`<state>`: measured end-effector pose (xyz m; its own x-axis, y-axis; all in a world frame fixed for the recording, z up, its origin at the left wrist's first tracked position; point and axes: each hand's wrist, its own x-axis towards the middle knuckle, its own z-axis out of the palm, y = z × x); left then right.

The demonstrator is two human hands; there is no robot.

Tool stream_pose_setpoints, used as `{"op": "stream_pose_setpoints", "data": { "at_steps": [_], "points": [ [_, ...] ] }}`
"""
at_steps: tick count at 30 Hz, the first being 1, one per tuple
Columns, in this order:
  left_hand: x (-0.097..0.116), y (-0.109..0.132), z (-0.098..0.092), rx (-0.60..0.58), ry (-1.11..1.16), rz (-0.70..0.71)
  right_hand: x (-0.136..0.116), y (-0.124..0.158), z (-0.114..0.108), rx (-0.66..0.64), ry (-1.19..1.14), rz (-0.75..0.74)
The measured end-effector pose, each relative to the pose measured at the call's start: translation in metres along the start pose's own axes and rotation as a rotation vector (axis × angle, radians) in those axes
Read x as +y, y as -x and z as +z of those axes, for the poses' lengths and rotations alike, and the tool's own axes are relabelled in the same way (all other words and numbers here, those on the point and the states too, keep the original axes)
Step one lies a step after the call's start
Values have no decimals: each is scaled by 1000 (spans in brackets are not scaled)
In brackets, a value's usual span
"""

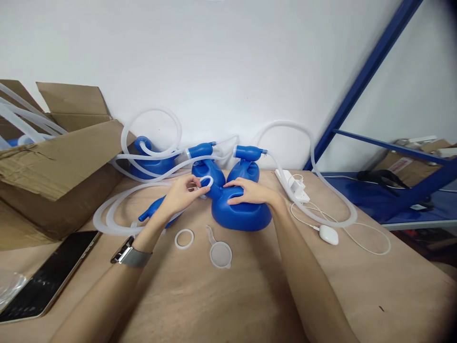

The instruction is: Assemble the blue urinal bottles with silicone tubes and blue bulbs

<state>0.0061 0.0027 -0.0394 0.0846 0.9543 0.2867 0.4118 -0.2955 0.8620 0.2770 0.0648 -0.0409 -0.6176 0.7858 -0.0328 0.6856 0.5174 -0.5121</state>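
My left hand (pixel 183 194) pinches a white ring (pixel 212 181) between thumb and fingers, close to the neck of a blue plastic bottle (pixel 241 220). That bottle rests on the wooden table, and my right hand (pixel 252 191) grips it from above. Whether the ring touches the neck, I cannot tell. Another white ring (pixel 184 247) lies flat in front of my left hand. Beside it is a translucent round cap (pixel 221 255) with a strap. A blue spouted piece (pixel 153 209) sits partly hidden behind my left forearm.
More blue bottles with spouted heads (pixel 247 153) and clear hoses (pixel 352 215) stand along the wall. An open cardboard box (pixel 67 157) holding hoses is at left, near a black tablet (pixel 50 276). On the right are a power strip (pixel 298 186), a white charger (pixel 328 235) and blue shelving (pixel 360 85).
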Motion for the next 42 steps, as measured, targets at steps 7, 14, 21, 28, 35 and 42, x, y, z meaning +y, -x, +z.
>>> {"op": "stream_pose_setpoints", "data": {
  "at_steps": [7, 14, 21, 28, 35, 42],
  "points": [
    [-1, 0, -4, -89, -217, 80, 1, 3, 3, 44, -18, -10],
    [2, -2, -14, -212, -267, 47, -3, 8, 2, 34, -2, -29],
    [2, 1, -15, -227, -288, 93, -3, 10, 3, 42, -15, -42],
    [9, 0, -24, -174, -311, 100, -2, 11, 4, 55, -11, -44],
    [7, 2, -20, -271, -285, 81, -6, 15, 2, 41, -13, -53],
    [8, 2, -22, -320, -210, 34, -8, 16, 5, 70, -7, -72]
  ]
}}
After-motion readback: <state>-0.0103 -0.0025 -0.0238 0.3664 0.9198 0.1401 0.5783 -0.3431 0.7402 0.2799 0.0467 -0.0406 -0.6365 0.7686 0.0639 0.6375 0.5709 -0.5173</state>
